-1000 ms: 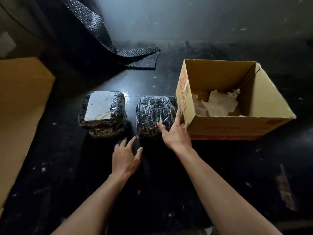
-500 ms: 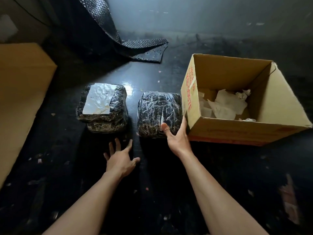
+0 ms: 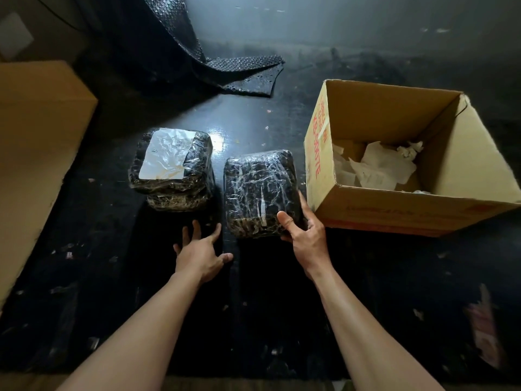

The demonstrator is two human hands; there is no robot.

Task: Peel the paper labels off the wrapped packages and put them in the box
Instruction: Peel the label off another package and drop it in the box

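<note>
A person kneeling over a dark floor (image 3: 267, 306) grips a package (image 3: 259, 190) wrapped in clear film, its top bare of any label. The right hand (image 3: 306, 238) holds its near right corner: the thumb (image 3: 284, 218) presses on top, while the fingers (image 3: 303, 201) curl up along the right side, in the narrow gap between the package and the box (image 3: 394, 213). The package lies flat on the floor, just left of the box.

The left hand (image 3: 201, 255) is spread wide and holds nothing, its fingers (image 3: 196, 230) pointing towards the near left corner of the package without touching it. Whether the palm rests on the floor cannot be told.

Further left, a second package (image 3: 197, 167) sits on top of a third (image 3: 180, 201), a creased white label (image 3: 166, 158) covering most of its top face. These two lie just beyond the left fingertips, apart from them.

The open cardboard box, printed in red on its left flap, holds crumpled white paper (image 3: 380, 167) at its bottom. A sheet of black bubble wrap (image 3: 242, 71) trails across the floor behind, and a slab of brown cardboard (image 3: 33, 136) lies at the far left.
</note>
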